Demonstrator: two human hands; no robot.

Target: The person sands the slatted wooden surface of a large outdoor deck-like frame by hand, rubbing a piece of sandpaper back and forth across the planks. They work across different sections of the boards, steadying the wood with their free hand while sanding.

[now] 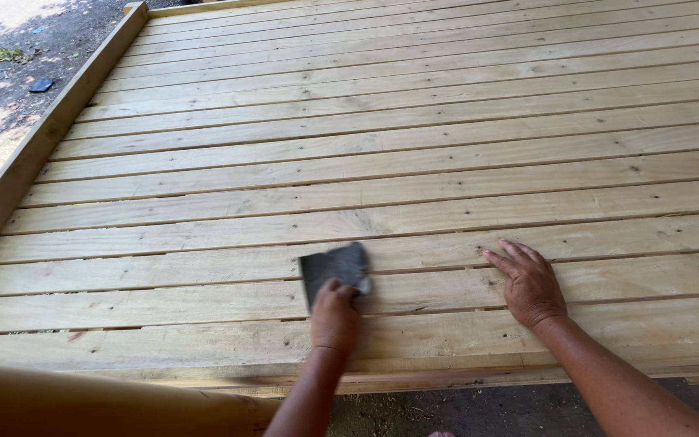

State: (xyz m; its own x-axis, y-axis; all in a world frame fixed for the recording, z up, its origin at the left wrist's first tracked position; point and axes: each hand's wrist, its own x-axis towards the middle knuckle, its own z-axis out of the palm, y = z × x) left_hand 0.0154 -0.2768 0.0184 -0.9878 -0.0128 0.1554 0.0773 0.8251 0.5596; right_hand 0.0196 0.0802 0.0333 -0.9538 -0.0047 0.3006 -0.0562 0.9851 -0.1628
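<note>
Item: grey sandpaper sheet (335, 270), pinched in my left hand (336, 317) near the slatted wooden platform's (366, 146) front edge; my right hand (530, 285) lies flat, empty, bracing alongside

- The left hand (335, 314) covered the near corner of the grey sheet (335, 268), so its fingertips could not be seen.
- Both forearms ran off the bottom edge.
- The slatted wooden surface (414, 137) was cut off beyond the right hand (530, 283), at the right and top edges.
- A small dark thing (40, 85) on the ground far left of the hands was too small to tell.
</note>
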